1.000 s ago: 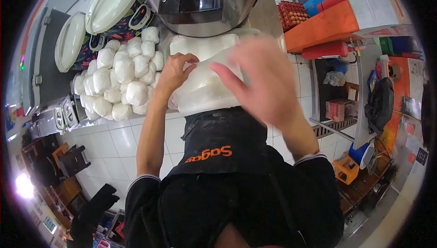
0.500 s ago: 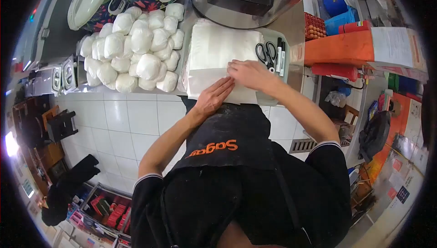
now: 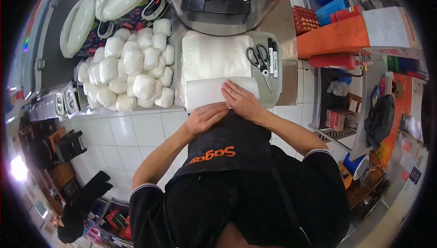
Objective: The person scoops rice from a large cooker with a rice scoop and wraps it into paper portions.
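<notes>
A stack of white sheets [image 3: 216,57] lies on a pale tray [image 3: 276,84], with a folded white flap [image 3: 205,91] across its near part. My right hand [image 3: 240,101] rests on the flap, its fingers stretched out flat. Against the near edge of the sheets lies my left hand [image 3: 207,117], fingers extended and side by side, its tips close to my right hand. Neither hand wraps round anything. Black-handled scissors [image 3: 259,61] and two markers [image 3: 273,59] sit on the tray right of the stack.
Many white wrapped bundles [image 3: 133,59] are piled left of the tray. A large metal pot [image 3: 223,9] with a pale filling stands behind it. At the right are an egg tray [image 3: 306,20], an orange box [image 3: 334,38] and a red fire extinguisher [image 3: 333,61].
Both hands have come nearer to my body. My right hand has slid down the flap, and the flap's top edge looks lower on the stack. The view has shifted.
</notes>
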The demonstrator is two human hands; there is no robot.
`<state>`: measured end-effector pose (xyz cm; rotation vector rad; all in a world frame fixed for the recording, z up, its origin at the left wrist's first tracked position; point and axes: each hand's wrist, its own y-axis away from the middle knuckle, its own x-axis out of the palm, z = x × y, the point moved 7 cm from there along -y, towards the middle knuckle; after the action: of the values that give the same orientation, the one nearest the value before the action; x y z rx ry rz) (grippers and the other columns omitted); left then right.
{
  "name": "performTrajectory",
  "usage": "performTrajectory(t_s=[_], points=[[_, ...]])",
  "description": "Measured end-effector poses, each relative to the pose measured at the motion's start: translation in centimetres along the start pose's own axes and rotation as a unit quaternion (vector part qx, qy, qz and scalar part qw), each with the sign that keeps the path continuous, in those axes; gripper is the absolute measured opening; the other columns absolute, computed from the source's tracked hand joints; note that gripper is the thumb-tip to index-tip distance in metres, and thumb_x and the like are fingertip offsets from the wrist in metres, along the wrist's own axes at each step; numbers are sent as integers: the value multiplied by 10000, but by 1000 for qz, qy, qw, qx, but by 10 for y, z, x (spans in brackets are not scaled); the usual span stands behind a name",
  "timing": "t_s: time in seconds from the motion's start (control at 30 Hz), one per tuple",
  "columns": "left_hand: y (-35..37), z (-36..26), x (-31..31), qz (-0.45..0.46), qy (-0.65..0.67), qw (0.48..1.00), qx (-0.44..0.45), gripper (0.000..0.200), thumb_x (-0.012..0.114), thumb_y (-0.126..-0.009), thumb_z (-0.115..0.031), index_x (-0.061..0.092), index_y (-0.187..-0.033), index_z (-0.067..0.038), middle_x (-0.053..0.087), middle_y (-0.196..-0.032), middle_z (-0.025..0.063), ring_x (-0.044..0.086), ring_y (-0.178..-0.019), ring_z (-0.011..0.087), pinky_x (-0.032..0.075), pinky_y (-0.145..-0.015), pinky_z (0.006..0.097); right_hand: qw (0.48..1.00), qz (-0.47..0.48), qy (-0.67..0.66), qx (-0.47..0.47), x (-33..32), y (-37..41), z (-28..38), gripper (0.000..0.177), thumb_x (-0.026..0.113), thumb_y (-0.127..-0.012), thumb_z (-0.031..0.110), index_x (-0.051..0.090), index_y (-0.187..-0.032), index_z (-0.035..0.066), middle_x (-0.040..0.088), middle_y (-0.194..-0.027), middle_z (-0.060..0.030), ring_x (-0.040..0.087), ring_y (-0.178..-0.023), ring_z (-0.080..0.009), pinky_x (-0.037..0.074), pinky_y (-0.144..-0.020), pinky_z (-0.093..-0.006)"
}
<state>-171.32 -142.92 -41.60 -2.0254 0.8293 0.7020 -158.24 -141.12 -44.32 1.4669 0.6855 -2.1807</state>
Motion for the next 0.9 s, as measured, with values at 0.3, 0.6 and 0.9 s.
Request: performTrajectory(t_s=[0.3,0.6,0.9], points=[[40,64,13,96,-81,987,-101,309,679,-821,-72,666,-1124,-13,671,-1182,143,655,-1100,300,554,-919,373,998,-59,-26,0,-1,50,-22,337,606,-797,58,650,-1118,-33,655,-1188,-144,586,-1207,-288,473,-1044,-370],[7,115,8,136,-28,884,-446,147,756,-790,-229,754,-872,-108,722,-825,126,704,-756,295,551,-694,398,860,73,-243,442,24,25,-93,202,670,-763,153,657,-898,3,659,-952,-179,630,-903,-338,496,-762,-436],[-45,145,16,232,-18,894,-383,299,868,-520,-157,671,-703,-26,657,-684,127,645,-627,327,501,-615,404,960,166,-118,190,31,-28,-98,125,668,-755,91,618,-849,25,592,-893,-157,619,-862,-348,495,-727,-458]])
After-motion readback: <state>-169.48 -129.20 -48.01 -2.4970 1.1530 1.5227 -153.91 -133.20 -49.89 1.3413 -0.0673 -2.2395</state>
